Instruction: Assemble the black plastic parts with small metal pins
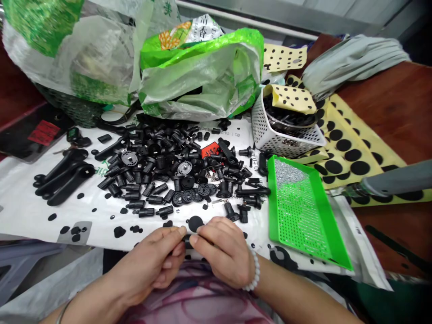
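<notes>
My left hand (157, 261) and my right hand (222, 249) meet at the near edge of the table, fingers pinched together on one small black plastic part (187, 240) between them. Most of that part is hidden by my fingertips. A white bead bracelet (254, 272) sits on my right wrist. Just beyond my hands a round black disc (195, 222) lies on the white sheet (30, 211). Farther back spreads a big pile of black plastic parts (168, 166), tubes, caps and gear-like discs.
A green perforated tray (303, 211) lies to the right. A white basket (283, 135) of black pieces stands behind it. Yellow sheets with black round stickers (351, 153) cover the right side. Green-and-clear plastic bags (199, 72) fill the back. Long black handles (64, 175) lie at left.
</notes>
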`<state>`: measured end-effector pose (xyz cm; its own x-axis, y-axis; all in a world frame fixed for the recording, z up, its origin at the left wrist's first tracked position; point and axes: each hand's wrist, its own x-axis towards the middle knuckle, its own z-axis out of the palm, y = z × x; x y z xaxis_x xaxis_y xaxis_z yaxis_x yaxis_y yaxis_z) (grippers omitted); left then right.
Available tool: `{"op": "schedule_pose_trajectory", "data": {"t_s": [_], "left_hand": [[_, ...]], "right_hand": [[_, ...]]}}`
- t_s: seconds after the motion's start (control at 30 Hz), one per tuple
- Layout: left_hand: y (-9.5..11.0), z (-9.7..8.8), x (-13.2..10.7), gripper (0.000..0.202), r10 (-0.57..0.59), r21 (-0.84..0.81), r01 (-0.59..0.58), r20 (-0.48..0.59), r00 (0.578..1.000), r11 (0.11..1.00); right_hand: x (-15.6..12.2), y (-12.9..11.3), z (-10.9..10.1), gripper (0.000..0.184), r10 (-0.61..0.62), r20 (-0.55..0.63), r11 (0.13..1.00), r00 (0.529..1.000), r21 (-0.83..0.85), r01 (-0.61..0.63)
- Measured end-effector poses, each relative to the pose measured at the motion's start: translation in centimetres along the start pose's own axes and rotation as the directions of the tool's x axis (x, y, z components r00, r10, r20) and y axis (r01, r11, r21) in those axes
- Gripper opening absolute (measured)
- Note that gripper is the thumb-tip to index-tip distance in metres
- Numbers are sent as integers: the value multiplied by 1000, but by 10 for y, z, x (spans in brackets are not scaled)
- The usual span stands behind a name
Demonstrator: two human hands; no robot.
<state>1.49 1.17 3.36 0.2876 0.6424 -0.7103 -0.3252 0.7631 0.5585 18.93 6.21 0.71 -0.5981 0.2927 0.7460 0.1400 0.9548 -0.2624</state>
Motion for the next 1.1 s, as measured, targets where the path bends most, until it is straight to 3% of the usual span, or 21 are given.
{"op": "schedule_pose_trajectory", "data": {"t_s": [0.1,0.17,0.27,0.33,0.4,0.5,0.63,0.7,0.77,0.9,0.97,1.03,1.1], "left_hand": [[0,2,-2,45,-81,-69,82,28,996,994],[-2,3,-2,46,-46,-54,48,20,999,997],[-6,3,1,47,142,111,-139,-19,990,984],[-10,1,2,45,319,313,-293,-36,947,903],[-12,-2,3,41,486,543,-400,-17,874,739],[-15,-6,4,34,671,806,-450,93,736,383],[-16,-10,7,27,786,909,-402,328,523,-112],[-16,-11,9,25,792,894,-365,414,449,-260],[-16,-11,11,24,787,886,-349,440,432,-304],[-14,-11,13,26,772,882,-355,451,449,-309],[-13,-11,12,26,766,877,-340,468,440,-340],[-12,-11,12,25,752,880,-330,467,465,-342],[-12,-12,10,24,735,895,-350,432,522,-277]], "right_hand": [[1,0,-2,23,-9,-1,1000,1000,-4,9],[3,-2,-3,22,59,23,998,998,15,-59],[4,-5,-3,21,192,55,979,980,60,-195],[4,-7,-2,21,277,63,953,959,110,-282],[3,-9,-1,22,360,78,910,930,189,-368],[1,-12,0,21,487,116,808,865,317,-497],[4,-13,0,15,652,217,599,727,441,-668],[6,-13,0,15,692,268,519,671,462,-719],[6,-12,1,15,721,299,455,624,476,-753],[5,-11,1,15,755,407,246,514,551,-798],[5,-12,1,15,747,457,175,483,566,-806],[6,-12,0,16,736,443,216,513,564,-797],[8,-11,-1,16,715,395,337,576,528,-780]]}}
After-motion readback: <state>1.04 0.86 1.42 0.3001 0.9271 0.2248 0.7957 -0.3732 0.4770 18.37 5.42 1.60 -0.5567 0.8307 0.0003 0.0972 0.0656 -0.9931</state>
